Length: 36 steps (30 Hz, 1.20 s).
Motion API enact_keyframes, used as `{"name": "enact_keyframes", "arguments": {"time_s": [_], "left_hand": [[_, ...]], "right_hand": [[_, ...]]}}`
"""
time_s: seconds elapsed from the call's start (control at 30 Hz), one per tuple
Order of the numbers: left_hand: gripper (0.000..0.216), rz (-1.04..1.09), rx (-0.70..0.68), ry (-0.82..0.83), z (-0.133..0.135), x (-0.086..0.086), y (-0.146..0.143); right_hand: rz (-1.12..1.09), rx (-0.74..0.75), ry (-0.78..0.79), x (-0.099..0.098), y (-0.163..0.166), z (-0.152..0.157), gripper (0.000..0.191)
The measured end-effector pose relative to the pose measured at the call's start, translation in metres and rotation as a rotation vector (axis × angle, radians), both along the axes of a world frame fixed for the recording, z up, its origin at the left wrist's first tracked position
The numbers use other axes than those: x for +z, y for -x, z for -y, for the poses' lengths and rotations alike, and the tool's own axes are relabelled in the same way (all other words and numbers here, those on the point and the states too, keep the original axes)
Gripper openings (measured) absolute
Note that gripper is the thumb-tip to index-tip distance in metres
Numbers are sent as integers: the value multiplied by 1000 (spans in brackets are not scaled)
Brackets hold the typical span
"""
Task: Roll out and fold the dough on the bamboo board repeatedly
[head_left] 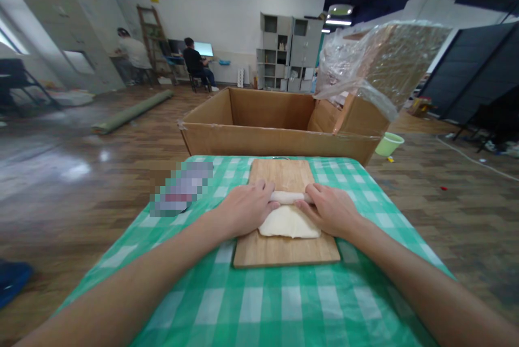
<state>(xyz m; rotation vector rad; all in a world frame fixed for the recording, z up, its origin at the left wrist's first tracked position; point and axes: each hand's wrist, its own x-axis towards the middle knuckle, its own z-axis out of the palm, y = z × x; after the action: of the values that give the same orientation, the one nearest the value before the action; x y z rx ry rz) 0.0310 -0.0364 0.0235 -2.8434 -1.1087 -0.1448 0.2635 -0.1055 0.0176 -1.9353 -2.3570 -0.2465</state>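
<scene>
A flattened sheet of pale dough [290, 224] lies on a wooden cutting board [286, 255]. Across its far edge runs a pale rolling pin [288, 198], of which only the middle shows. My left hand [249, 205] is closed over the pin's left end, the thumb along its near side. On the other end, my right hand [331, 207] grips in the same way, its thumb over the dough. Both hands hide the pin's ends and the sides of the dough sheet. Beneath the board is a green and white checked tablecloth [259, 304].
A blurred-out flat item [182, 189] lies at the table's left. Beyond the table's far edge stands a large open cardboard box [263, 139] with plastic-wrapped cardboard [401, 60] at its right. A light green bin [390, 144] is on the floor; people sit farther back.
</scene>
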Motion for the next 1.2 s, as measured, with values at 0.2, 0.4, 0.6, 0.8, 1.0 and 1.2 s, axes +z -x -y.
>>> {"name": "enact_keyframes", "arguments": {"time_s": [0.2,0.4,0.6,0.8,1.0,1.2], "left_hand": [[37,-40,26,-9,2,1,4],[44,9,-12,-80,6,7,3],[43,50,34,-20,8,0,1],[42,116,258,-54,5,-9,-4],[34,154,196,-170,-6,-10,-6],[31,65,104,-100,-24,-15,-3]], "right_hand": [[-15,33,22,4,3,6,50],[-36,69,-9,-3,-1,0,50],[-86,143,-95,-2,3,3,47],[-127,144,-104,-4,9,9,50],[-112,106,-92,-7,11,-6,53],[-55,197,-4,3,8,-23,50]]}}
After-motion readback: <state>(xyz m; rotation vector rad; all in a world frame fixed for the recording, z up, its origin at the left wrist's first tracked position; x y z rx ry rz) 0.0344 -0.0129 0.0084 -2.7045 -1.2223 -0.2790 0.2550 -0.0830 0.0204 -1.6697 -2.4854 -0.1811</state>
